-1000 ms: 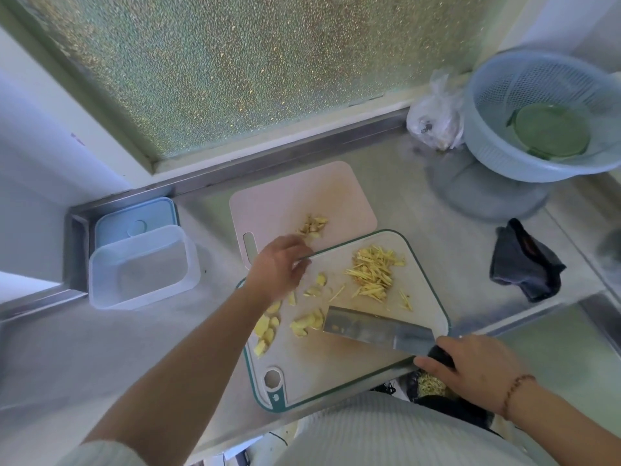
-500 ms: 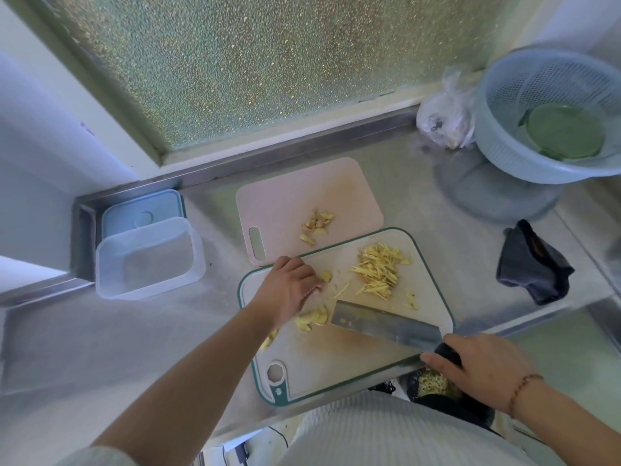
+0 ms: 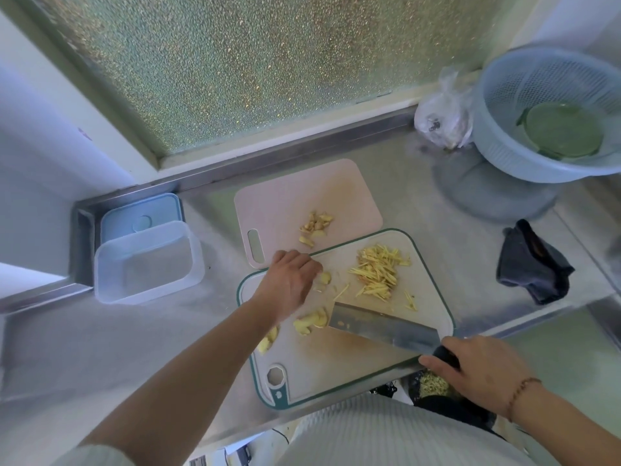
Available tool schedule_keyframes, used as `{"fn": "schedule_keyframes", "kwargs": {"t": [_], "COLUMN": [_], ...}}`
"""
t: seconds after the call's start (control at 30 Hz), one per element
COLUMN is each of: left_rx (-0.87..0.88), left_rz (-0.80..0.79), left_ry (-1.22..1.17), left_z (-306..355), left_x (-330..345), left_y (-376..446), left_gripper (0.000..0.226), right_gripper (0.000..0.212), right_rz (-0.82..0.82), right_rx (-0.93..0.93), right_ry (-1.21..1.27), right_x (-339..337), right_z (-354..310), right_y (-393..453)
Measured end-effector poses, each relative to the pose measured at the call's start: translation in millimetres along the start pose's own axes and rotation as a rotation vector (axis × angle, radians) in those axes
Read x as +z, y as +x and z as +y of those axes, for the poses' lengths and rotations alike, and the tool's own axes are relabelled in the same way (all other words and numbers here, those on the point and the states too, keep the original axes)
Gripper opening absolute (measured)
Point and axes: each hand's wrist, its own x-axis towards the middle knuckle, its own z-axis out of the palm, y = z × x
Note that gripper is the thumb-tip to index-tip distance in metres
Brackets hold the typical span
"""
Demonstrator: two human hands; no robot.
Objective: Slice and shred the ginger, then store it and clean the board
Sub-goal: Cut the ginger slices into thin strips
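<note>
I judge a cut risk: my left hand (image 3: 290, 280), fingers curled over ginger slices (image 3: 311, 322), lies just beside the cleaver (image 3: 383, 326) my right hand (image 3: 480, 371) grips.

1. Bare counter (image 3: 437, 210) between pink board (image 3: 289, 193) and colander (image 3: 544, 105): passable.
2. Container (image 3: 148, 264) blocks the left corner.
3. Dark cloth (image 3: 534, 267) lies right of the cutting board (image 3: 433, 290).

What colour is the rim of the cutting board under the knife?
Dark teal green, around a whitish cutting board; the head view shows it best, beneath the knife.
</note>
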Motion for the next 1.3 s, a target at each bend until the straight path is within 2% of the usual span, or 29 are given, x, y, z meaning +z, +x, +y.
{"fn": "schedule_keyframes", "kwargs": {"t": [0.13, 0.23, 0.3, 0.6, 0.67, 0.73, 0.93, 0.97, 1.13, 1.2, 1.3], "left_rx": [-0.184, -0.487, -0.643, -0.618, -0.705, -0.783, -0.732, -0.698, -0.492, -0.419, -0.175], "left_rz": [0.028, 0.103, 0.146, 0.131, 0.186, 0.176, 0.066, 0.042, -0.026, -0.093, -0.179], "left_ry": [-0.077, -0.342, -0.432, -0.429, -0.499, -0.601, -0.472, -0.441, -0.384, -0.324, -0.224], "left_z": [-10, -13, -13, -12, -18, -24, -24, -23, -19, -18, -9], "left_x": [-11, -21, -26, -31, -34, -39, -42, -42, -42, -41, -37], "left_y": [23, 42, 50, 33, 33, 38, 41, 39, 33, 34, 33], "left_gripper": [0.015, 0.014, 0.017, 0.017, 0.02, 0.021, 0.004, 0.007, 0.039, 0.033, 0.023], "right_gripper": [0.078, 0.077, 0.076, 0.074, 0.075, 0.078, 0.075, 0.073, 0.074, 0.073, 0.073], "right_rz": [-0.023, -0.021, -0.025, -0.024, -0.029, -0.03, -0.052, -0.056, -0.034, -0.034, -0.04], "right_rx": [0.0, 0.008, 0.018, 0.001, 0.0, 0.008, 0.006, 0.008, 0.009, 0.01, 0.012], "right_ry": [-0.014, -0.033, -0.031, -0.046, -0.042, -0.032, -0.02, -0.019, -0.005, 0.004, 0.001], "right_x": [-2, -1, -2, -3, -1, -1, -3, -3, -3, -2, -1], "right_z": [1, 2, 1, 1, 2, 2, 0, 0, 1, 2, 3], "right_y": [-1, 0, 0, 1, 1, 1, 3, 3, 3, 2, 2]}}
